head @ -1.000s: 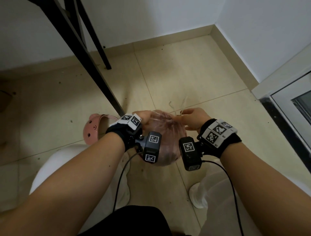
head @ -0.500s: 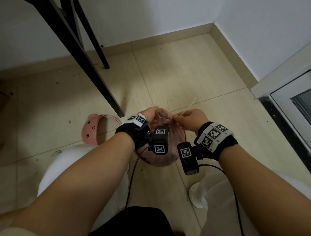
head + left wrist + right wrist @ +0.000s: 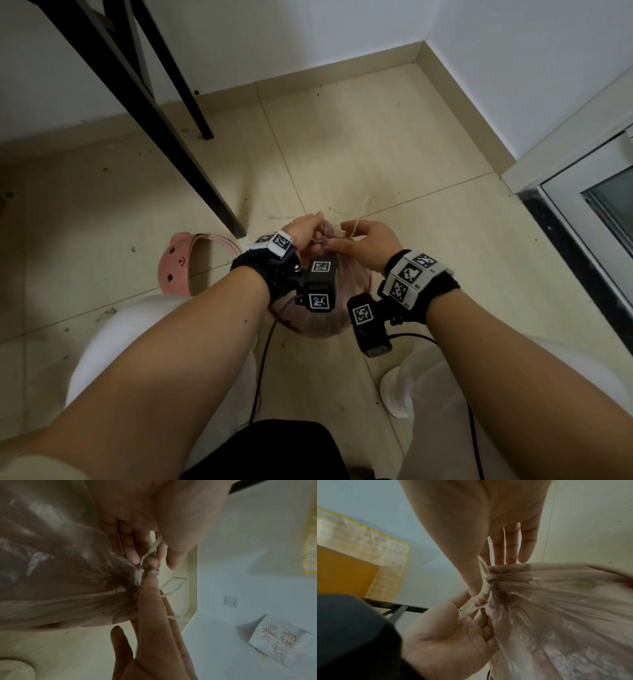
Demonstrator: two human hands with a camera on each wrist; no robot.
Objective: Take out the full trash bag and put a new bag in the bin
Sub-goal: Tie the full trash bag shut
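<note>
A full, pinkish see-through trash bag (image 3: 346,284) stands on the floor tiles between my feet, its neck (image 3: 137,577) gathered tight. My left hand (image 3: 315,222) is at the neck with its fingers curled, pinching a white drawstring (image 3: 150,549). My right hand (image 3: 346,236) faces it from the right and pinches the drawstring (image 3: 363,209), which loops up above it. In the right wrist view the bag (image 3: 565,608) fans out below the thumb (image 3: 473,586). The pink bin (image 3: 178,267), with a face on it, lies on its side to the left.
A black table leg (image 3: 191,178) slants down to the floor just left of the bag, with a second leg (image 3: 191,102) behind it. Walls meet in a corner ahead, and a door frame (image 3: 561,240) runs along the right. My white shoe (image 3: 394,394) is near the bag.
Both hands have moved in closer over the bag's neck. The right hand has drawn the string up into a loop. The bag sits a little lower and more gathered.
</note>
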